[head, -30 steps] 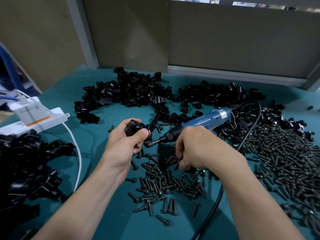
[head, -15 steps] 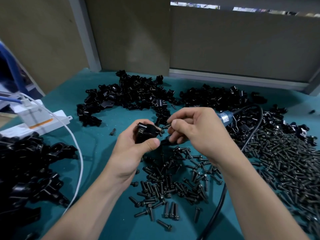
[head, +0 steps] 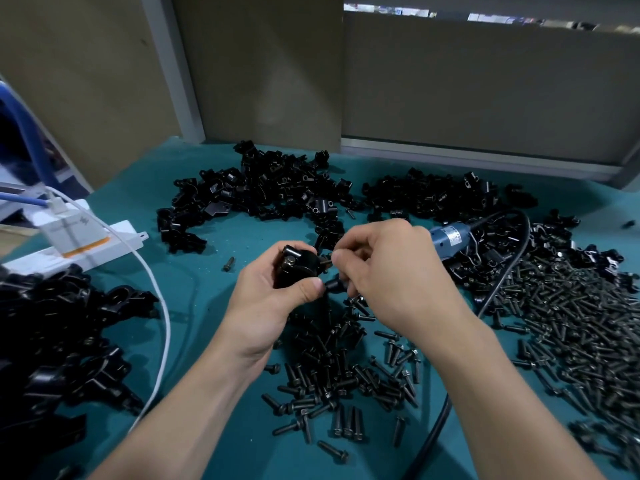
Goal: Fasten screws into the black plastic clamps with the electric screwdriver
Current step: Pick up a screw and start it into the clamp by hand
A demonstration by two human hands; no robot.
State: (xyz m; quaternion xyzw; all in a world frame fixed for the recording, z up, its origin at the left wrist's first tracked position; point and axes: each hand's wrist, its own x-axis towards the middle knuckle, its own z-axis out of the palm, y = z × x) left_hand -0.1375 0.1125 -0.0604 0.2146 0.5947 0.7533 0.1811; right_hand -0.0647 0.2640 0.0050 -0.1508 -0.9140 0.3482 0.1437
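Head view: left hand (head: 273,306) curls round clamp (head: 298,268), right hand (head: 391,271) pinches screw (head: 327,262) at its fingertips, screwdriver (head: 450,237) palmed. Looks like screw-starting; next, bit must meet head squarely.

The location was an industrial assembly workstation, of the kind found in a workshop or small factory. A teal mat (head: 194,306) formed the work surface. Bulk heaps of black plastic clamps (head: 270,188) lay at 12 o'clock and 9 o'clock. Loose screws (head: 571,323) were spread in quantity from 3 o'clock to 6 o'clock. A corded blue electric screwdriver (head: 450,237) was at 1 o'clock, a white power strip (head: 33,258) at 10 o'clock. Plain partition panels (head: 485,81) enclosed the rear.
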